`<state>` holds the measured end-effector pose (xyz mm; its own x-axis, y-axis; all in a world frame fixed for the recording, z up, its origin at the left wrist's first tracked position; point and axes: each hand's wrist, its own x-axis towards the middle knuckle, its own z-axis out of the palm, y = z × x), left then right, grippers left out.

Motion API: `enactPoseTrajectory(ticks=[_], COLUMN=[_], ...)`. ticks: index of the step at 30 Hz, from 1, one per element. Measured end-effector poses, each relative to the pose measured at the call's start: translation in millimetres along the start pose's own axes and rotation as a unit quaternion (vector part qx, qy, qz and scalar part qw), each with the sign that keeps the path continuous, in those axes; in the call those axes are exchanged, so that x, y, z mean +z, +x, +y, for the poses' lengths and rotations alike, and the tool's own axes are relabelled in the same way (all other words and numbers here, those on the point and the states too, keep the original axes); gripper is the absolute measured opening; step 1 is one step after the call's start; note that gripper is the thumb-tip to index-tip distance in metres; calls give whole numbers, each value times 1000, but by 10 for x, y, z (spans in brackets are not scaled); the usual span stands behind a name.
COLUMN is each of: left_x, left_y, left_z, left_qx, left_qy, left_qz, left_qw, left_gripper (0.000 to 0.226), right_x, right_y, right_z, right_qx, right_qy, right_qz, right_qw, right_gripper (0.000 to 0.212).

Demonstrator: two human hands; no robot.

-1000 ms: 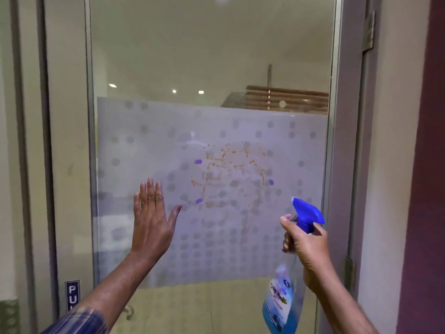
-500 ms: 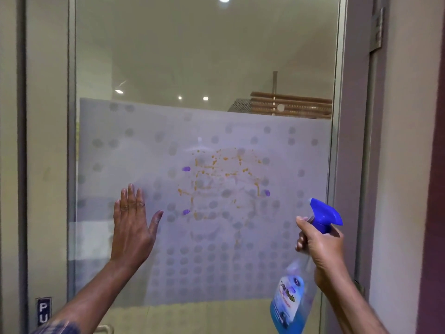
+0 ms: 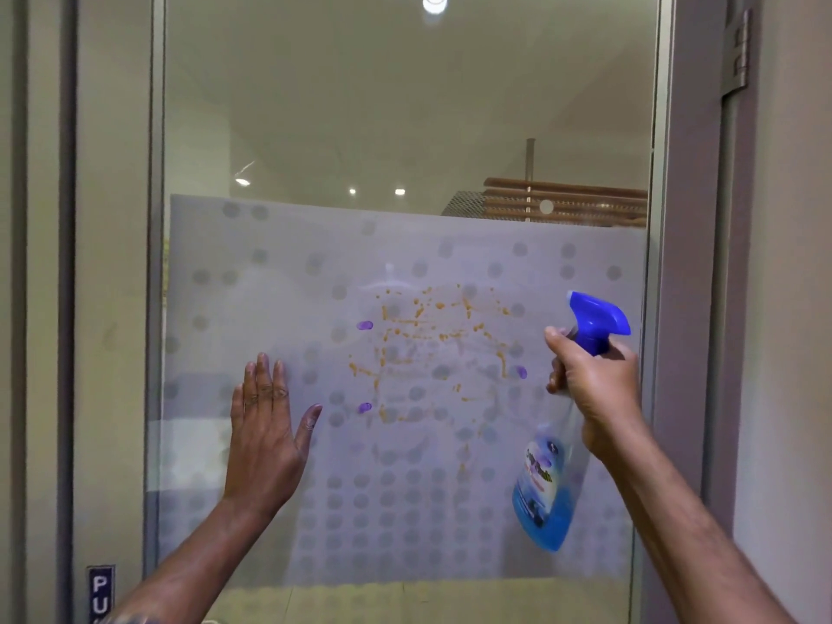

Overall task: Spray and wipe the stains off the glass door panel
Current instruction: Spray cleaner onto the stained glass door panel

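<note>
A glass door panel point(image 3: 405, 128) fills the view, its lower half covered by a frosted film with grey dots. Orange-brown stains point(image 3: 432, 349) and three small purple marks are spattered across the film's middle. My left hand point(image 3: 263, 430) lies flat against the glass, fingers spread, left of the stains. My right hand point(image 3: 596, 389) grips the neck of a spray bottle point(image 3: 547, 493) holding blue liquid. Its blue trigger head point(image 3: 594, 322) is raised at the right of the stains, nozzle toward the glass.
The grey door frame point(image 3: 684, 308) and a hinge point(image 3: 736, 51) stand on the right beside a wall. A vertical frame post point(image 3: 112, 308) with a small blue "PU" sign point(image 3: 100, 594) stands on the left.
My right hand has lifted the spray bottle higher, level with the stains. My left hand stays flat on the glass. The view has shifted a little.
</note>
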<state>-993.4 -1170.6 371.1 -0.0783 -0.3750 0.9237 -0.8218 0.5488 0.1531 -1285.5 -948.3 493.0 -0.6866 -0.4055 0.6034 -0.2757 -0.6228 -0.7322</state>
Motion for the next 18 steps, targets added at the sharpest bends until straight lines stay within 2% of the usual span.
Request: enactPoseTrajectory(ticks=[10,18], left_x=[-5,-31], left_y=[-9,-10], left_z=[-13,15], left_qx=[-1,-7], left_qy=[10,8], left_qz=[-1,-15], left_qw=[1000,1000], left_gripper=[80,80], right_x=[944,1324], right_y=[-213,-605], right_z=[-215,151], right_qx=[-18,0], right_qy=[-15,-102], right_qz=[-121,-204], right_qw=[992,974], right_gripper=[16,24])
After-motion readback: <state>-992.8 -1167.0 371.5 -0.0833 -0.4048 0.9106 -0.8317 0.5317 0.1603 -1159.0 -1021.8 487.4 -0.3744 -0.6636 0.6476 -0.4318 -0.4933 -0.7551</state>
